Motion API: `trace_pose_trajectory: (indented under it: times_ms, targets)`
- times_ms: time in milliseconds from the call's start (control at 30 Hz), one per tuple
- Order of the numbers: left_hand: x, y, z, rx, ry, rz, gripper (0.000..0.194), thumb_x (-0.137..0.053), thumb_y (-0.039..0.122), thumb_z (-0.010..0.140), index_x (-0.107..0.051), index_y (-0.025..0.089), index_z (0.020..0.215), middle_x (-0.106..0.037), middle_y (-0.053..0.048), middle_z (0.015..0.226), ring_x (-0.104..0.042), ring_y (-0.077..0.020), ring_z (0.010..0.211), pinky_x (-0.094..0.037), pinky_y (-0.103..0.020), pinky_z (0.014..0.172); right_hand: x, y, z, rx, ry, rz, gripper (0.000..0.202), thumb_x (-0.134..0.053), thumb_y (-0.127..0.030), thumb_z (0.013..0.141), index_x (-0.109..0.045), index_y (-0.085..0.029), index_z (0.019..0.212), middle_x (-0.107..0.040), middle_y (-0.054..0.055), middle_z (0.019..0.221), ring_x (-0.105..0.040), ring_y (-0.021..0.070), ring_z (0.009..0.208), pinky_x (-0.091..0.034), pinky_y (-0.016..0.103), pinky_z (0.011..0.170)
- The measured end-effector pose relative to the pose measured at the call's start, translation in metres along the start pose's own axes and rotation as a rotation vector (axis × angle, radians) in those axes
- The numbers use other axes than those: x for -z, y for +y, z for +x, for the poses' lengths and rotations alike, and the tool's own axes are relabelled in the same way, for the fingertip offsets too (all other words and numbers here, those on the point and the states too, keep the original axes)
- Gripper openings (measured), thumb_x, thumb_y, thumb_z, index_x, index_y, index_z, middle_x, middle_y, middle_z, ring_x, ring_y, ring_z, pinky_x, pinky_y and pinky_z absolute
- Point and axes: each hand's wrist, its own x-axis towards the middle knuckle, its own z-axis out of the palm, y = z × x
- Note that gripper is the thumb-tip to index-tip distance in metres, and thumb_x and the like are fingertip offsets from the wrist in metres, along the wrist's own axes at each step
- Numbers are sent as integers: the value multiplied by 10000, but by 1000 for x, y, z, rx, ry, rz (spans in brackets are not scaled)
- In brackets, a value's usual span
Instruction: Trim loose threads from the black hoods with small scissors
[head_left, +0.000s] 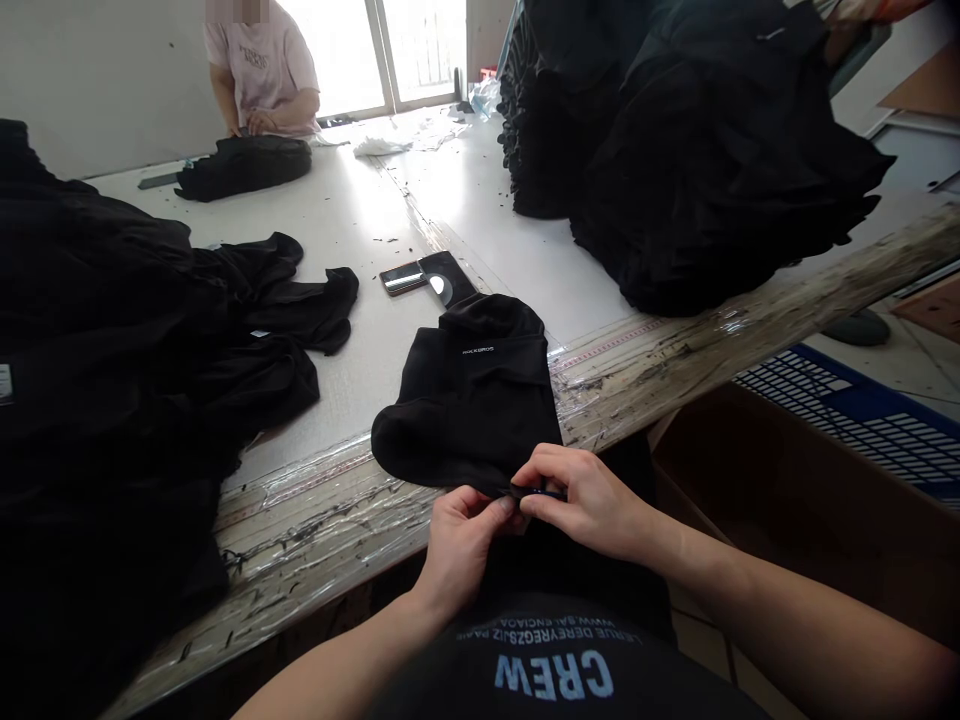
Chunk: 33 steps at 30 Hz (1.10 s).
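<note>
A black fabric piece (480, 400) with small light lettering lies over the table's front edge. My left hand (469, 530) pinches its lower edge between thumb and fingers. Right beside it, my right hand (562, 495) is closed around a small dark tool (547, 492), which looks like thread snips, with its tip at the fabric edge. Both hands nearly touch each other. The tool's blades are mostly hidden by the fingers and the dark cloth.
Piles of black garments lie at the left (112, 330) and back right (675, 150). A phone (403, 278) and a dark square item (448, 278) sit behind the fabric. Across the table, a person (262, 70) handles black cloth (244, 167). A cardboard box (787, 500) and blue crate (862, 410) stand at right.
</note>
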Motion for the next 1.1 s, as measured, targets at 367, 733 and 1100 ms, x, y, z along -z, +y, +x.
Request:
trace_pose_trajectory:
  times_ms: [367,733,1100]
  targets:
    - [-1,-2,1,0,-10,19,172,-762,276,694,-704,118,727,-700,-46,669,-623,-140,639,-483,-240,647,-6,2,2,60,33,-48,73,-609,-129,776,-670,-170,775,-591,16,745,-545,127,665,-428,244,602]
    - [83,79,-7,-97,37,669,266,-663,412,765,-733,157,787,-725,-88,775,-636,-188,660,-496,-278,628,23,-5,-19,82,-26,-139,294,-724,-228,695,-567,-180,939,-583,34,886,-577,152,721,-474,245,596]
    - [72,156,29,-90,0,508,294,-784,322,623,-706,131,831,-714,-86,759,-643,-180,639,-499,-269,588,73,9,5,-46,231,-708,124,-477,-84,801,-542,-174,854,-608,42,622,-598,199,574,-388,281,542]
